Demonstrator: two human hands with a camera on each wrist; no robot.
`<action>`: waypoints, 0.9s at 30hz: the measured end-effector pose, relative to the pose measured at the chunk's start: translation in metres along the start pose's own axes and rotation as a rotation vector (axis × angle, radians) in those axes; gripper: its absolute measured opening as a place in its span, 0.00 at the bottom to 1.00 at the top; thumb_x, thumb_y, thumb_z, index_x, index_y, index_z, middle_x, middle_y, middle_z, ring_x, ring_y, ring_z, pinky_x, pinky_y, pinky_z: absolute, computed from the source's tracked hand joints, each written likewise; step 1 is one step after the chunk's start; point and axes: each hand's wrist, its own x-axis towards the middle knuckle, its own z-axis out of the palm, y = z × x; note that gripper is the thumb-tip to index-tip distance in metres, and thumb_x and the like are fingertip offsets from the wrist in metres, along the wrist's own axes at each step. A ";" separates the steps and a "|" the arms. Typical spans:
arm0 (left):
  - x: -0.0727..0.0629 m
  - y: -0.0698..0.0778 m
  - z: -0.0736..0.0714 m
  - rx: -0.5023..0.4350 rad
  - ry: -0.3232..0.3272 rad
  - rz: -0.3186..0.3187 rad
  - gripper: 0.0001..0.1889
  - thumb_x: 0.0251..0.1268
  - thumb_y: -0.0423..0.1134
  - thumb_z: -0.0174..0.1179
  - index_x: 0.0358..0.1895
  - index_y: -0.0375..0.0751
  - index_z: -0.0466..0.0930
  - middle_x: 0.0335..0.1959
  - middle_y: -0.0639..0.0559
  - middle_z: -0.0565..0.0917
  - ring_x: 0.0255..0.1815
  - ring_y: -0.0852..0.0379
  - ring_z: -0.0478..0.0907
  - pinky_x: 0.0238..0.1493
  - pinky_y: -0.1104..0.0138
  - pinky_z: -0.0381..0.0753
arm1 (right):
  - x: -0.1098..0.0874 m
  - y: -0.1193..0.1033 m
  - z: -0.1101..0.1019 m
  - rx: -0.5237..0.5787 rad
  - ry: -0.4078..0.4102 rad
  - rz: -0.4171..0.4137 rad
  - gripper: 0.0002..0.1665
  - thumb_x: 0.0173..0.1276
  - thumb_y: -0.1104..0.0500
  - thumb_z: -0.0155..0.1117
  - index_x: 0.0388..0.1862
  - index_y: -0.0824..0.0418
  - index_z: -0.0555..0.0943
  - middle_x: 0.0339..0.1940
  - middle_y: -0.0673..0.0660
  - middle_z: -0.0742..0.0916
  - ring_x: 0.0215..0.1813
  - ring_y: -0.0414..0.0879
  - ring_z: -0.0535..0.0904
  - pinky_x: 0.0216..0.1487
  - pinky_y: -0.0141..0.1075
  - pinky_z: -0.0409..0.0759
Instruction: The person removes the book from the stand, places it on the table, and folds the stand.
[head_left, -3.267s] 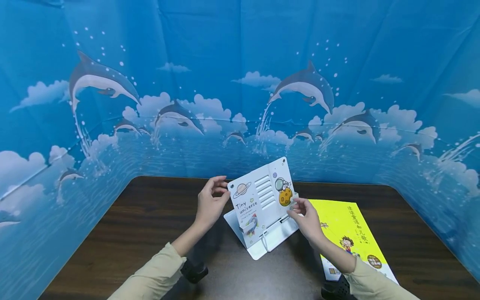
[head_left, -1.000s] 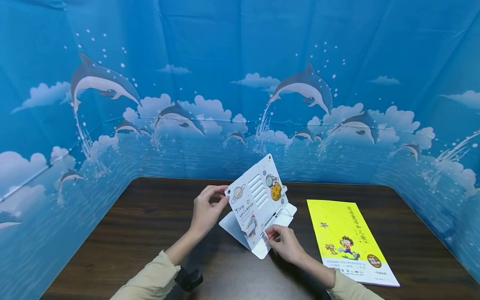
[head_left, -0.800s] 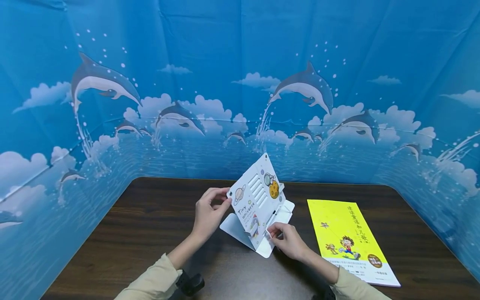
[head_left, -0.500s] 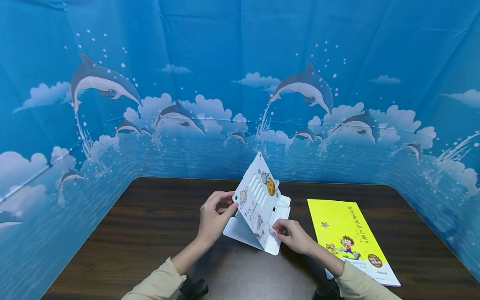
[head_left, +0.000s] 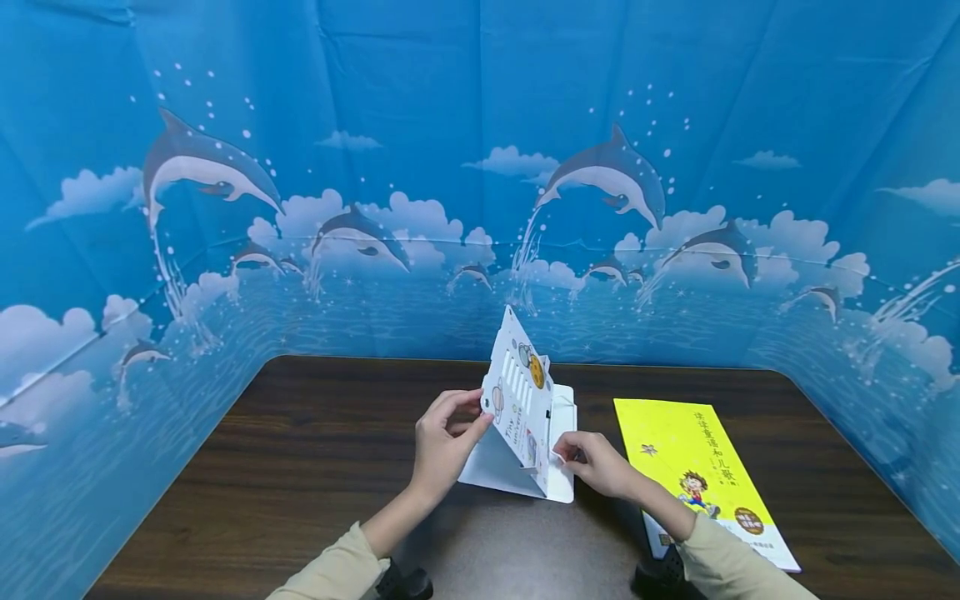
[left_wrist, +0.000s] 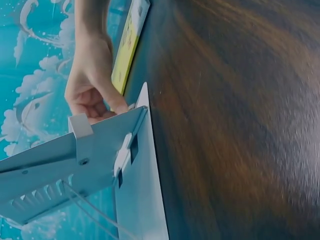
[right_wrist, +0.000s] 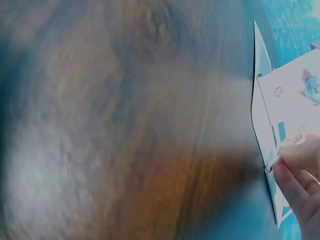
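Observation:
A white metal book stand (head_left: 519,404), printed with planets and "Tiny universe", stands on the table, its panel tilted up from a flat base plate (head_left: 564,414). My left hand (head_left: 444,446) pinches the panel's near left corner between thumb and fingers. At the front of the base, my right hand (head_left: 600,467) pinches a thin white wire page holder; the right wrist view shows thumb and fingertips (right_wrist: 280,167) closed on it. From behind, the left wrist view shows the panel's back (left_wrist: 100,152), with slots, a folded side clip (left_wrist: 82,135) and thin wire support legs (left_wrist: 95,212).
A yellow and white children's book (head_left: 708,467) lies flat to the right, partly under my right forearm. The dark wooden table (head_left: 300,467) ends at a blue dolphin-print curtain (head_left: 465,167) behind it.
Earlier my right hand moved from the panel's right side down to the front wire. Since then both hands have turned the stand, the panel swinging to face further right.

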 end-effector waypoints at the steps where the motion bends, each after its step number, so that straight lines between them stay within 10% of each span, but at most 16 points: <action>1: -0.001 0.000 0.002 -0.004 0.000 0.003 0.14 0.47 0.21 0.63 0.41 0.24 0.78 0.36 0.36 0.79 0.34 0.43 0.77 0.31 0.61 0.82 | 0.000 0.001 -0.001 -0.009 0.003 -0.002 0.08 0.56 0.70 0.63 0.35 0.61 0.80 0.36 0.53 0.84 0.33 0.40 0.75 0.36 0.32 0.75; 20: -0.005 0.001 0.012 -0.028 -0.024 0.001 0.14 0.46 0.23 0.65 0.40 0.24 0.78 0.38 0.36 0.79 0.35 0.39 0.77 0.30 0.62 0.82 | -0.005 0.007 -0.006 -0.039 0.028 0.044 0.10 0.56 0.70 0.63 0.37 0.60 0.80 0.37 0.51 0.84 0.33 0.39 0.75 0.39 0.32 0.77; 27: -0.002 -0.036 0.001 -0.021 -0.141 -0.175 0.20 0.46 0.30 0.68 0.46 0.35 0.77 0.44 0.42 0.78 0.43 0.42 0.77 0.35 0.67 0.81 | -0.005 -0.003 -0.005 0.012 0.110 0.124 0.17 0.59 0.65 0.62 0.48 0.63 0.76 0.36 0.50 0.82 0.36 0.41 0.76 0.40 0.32 0.78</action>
